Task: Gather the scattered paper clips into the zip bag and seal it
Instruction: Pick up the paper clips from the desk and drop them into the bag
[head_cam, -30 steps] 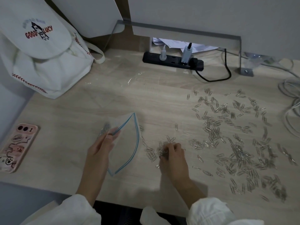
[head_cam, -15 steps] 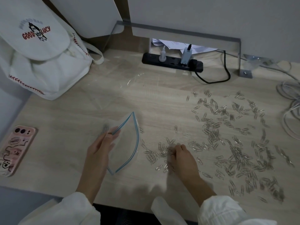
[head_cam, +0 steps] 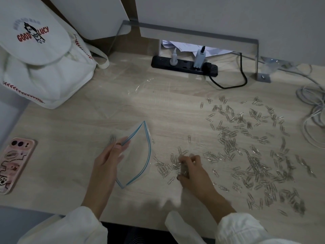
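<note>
Paper clips point(head_cam: 184, 170) bunched in R hand point(head_cam: 193, 174) | L hand point(head_cam: 110, 155) pinches zip bag point(head_cam: 139, 155) mouth

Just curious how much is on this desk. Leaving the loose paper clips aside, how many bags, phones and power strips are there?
Bags: 2, the zip bag and the white backpack
Phones: 1, the pink phone
Power strips: 1, the black power strip
Total: 4
The paper clips are left out, as they are too many to count.

The paper clips point(head_cam: 226, 139) are silver, the zip bag point(head_cam: 139, 155) clear with blue edging, the phone point(head_cam: 15, 161) pink.
</note>
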Demonstrator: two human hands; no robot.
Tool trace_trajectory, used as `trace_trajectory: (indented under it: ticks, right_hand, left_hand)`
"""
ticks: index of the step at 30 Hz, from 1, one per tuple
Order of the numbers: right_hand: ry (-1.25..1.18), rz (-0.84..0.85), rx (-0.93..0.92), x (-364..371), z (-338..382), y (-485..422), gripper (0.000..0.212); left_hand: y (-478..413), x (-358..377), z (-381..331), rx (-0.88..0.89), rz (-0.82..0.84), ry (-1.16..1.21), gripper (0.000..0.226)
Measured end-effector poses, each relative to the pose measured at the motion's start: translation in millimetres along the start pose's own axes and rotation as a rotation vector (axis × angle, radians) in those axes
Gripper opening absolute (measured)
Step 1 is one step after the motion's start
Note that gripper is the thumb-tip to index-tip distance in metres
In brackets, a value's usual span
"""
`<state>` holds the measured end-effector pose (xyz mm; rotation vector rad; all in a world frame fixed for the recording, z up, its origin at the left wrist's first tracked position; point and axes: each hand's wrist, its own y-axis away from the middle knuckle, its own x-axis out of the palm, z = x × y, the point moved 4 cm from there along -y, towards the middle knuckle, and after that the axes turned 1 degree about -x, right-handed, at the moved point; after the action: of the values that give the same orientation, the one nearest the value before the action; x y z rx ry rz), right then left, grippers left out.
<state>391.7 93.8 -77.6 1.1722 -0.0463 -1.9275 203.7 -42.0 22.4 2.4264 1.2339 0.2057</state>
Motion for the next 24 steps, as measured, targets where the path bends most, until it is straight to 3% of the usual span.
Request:
trace_trajectory:
  ticks: [3,8,18,22,24]
  right_hand:
    - [0.004,-0.013,-0.027,-2,5,-4,0.032]
    - [0.087,0.006,-0.054,-2,8,-8,0.017]
    - [0.234,-0.01,-0.029,2,10,-11,0.024]
    - [0.078,-0.026,-0.007,-3,11,-7,0.002]
    - [-0.014,-0.057,0.051,-11,13,-6,0.007]
  left_hand:
    - [0,0,1,0.001,-0.003,-0.008,0.029]
    - [1,-2,2,0.006,-0.014,-0.009,0.029]
    - [5,-31,-11,0.121,-0.131,0.079,0.028]
    - [2,-44,-19,0.163,-0.182,0.074,0.028]
    - [2,-47,-21,0.168,-0.192,0.077,0.028]
